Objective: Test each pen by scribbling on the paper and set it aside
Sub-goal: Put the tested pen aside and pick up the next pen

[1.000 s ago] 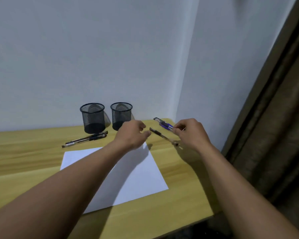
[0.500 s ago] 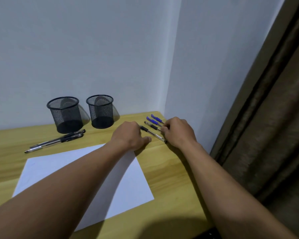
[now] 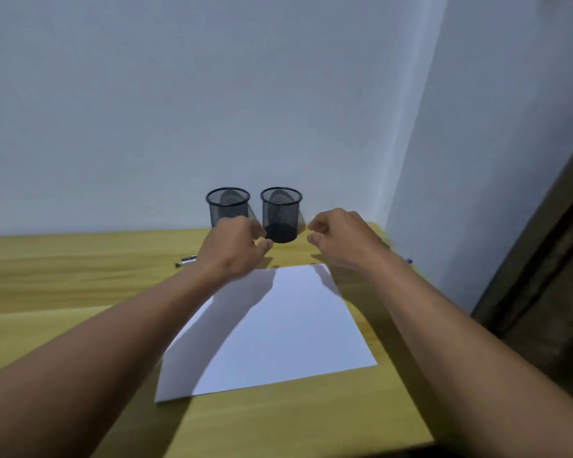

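A wooden desk (image 3: 63, 276) set into a room corner, seen from the wearer's head: at left, the ends of two dark pens (image 3: 186, 261) peek out from behind the left wrist, apparently a waiting or finished lot. The left hand (image 3: 234, 251) hovers above the paper's far edge, fingers loosely curled and holding nothing visible. Behind it stand two empty-looking mesh pen cups (image 3: 281, 214) against the wall, side by side, likely there to receive sorted pens. The right hand (image 3: 339, 238) hangs level with its partner, fingers curled in; whether anything small is pinched inside cannot be told through the blur. A speck of blue at the desk's right edge, a pen cap (image 3: 409, 260) perhaps, hints at more pens hidden behind that forearm. The white paper (image 3: 278, 332) lies bare and unmarked between both arms, its near corners well clear of the desk's front edge, so scribbling room is ample; the wall crowds the right side
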